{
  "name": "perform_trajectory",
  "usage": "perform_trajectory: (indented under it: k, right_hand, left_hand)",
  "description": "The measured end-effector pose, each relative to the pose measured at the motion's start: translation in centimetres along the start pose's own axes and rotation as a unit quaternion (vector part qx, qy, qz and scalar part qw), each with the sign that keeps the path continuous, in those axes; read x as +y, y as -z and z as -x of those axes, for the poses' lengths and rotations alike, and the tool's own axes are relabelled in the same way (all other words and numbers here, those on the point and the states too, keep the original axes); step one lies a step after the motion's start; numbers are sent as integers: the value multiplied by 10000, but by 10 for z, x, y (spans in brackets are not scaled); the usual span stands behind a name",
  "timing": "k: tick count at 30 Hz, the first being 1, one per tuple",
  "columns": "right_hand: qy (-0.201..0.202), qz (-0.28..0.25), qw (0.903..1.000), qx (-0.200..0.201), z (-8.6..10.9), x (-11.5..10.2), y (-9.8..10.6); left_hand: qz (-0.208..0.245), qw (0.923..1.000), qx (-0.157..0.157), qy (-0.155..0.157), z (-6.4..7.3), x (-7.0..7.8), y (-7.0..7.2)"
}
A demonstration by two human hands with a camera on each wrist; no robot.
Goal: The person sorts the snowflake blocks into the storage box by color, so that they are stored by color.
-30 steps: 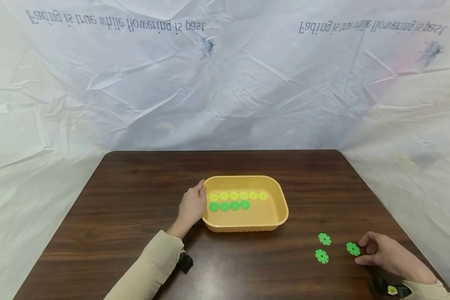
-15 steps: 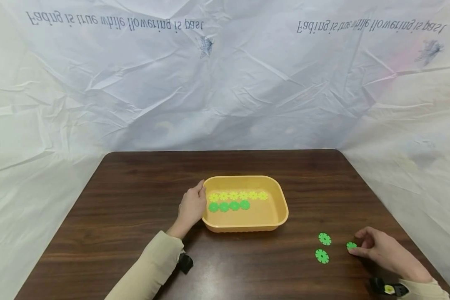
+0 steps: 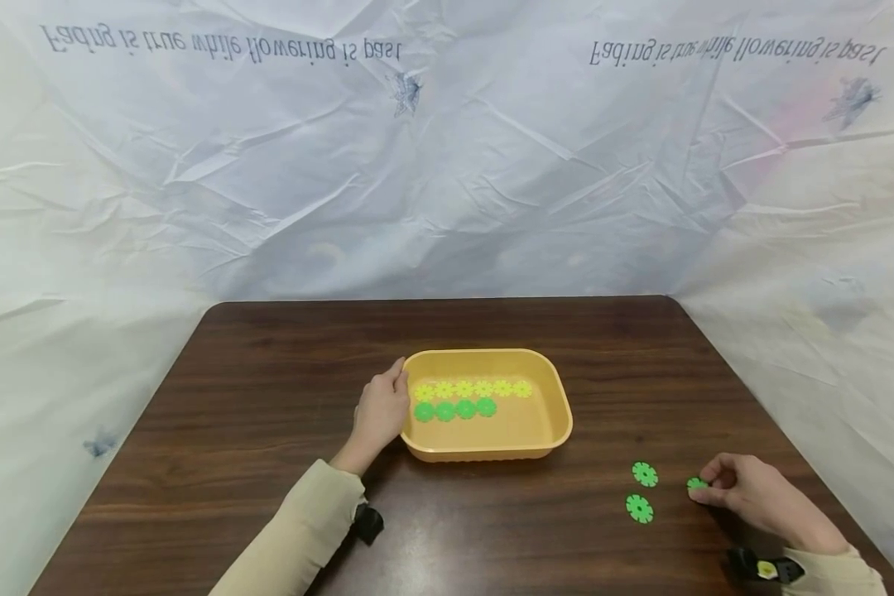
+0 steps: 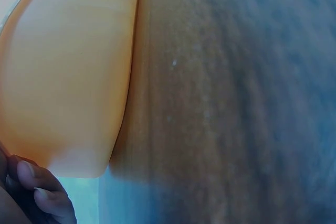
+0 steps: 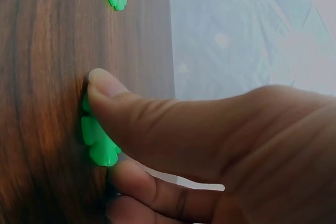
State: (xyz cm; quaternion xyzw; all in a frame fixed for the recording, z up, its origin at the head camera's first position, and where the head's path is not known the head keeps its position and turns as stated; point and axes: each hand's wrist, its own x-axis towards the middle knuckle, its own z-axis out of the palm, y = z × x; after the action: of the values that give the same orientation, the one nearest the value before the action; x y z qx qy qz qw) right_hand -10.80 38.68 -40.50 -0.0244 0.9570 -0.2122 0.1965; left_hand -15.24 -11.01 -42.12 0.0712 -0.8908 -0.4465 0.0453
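Observation:
A yellow plastic basin (image 3: 521, 426) stands mid-table, and my left hand (image 3: 382, 407) grips its left rim. The left wrist view shows the basin's outer wall (image 4: 68, 77) with curled fingers (image 4: 44, 187) at its edge. Inside lie a row of several yellow notched discs (image 3: 464, 388) and a row of several green ones (image 3: 445, 410). At the right, my right hand (image 3: 767, 501) pinches a green notched plastic disc (image 3: 696, 483) between thumb and fingers, low over the table. In the right wrist view the thumb partly covers this disc (image 5: 97, 135).
Two more green notched discs, the farther disc (image 3: 645, 474) and the nearer disc (image 3: 639, 509), lie flat left of the right hand. The dark wood table (image 3: 268, 397) has white printed sheeting (image 3: 447, 165) behind it and along its sides.
My right hand has moved slightly left and closed its thumb and fingers on the rightmost green disc, which has shifted a little away from me. The left hand stays on the basin.

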Motion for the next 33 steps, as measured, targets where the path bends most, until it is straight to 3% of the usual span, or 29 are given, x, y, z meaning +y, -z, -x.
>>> perform_trajectory:
  k: [9, 17, 24, 33]
  right_hand:
    - [-72, -14, 10000, 9, 1, -2, 1]
    - [551, -82, 9982, 228, 2, -4, 0]
    - [748, -213, 9966, 267, 2, -8, 2]
    - [761, -41, 9940, 782, 5, -19, 7]
  left_hand:
    - [8, 10000, -32, 21, 2, 2, 1]
    - [48, 10000, -27, -26, 2, 2, 2]
    - [16, 10000, -51, -7, 2, 1, 1]
    - [-1, 10000, 9, -49, 1, 1, 2]
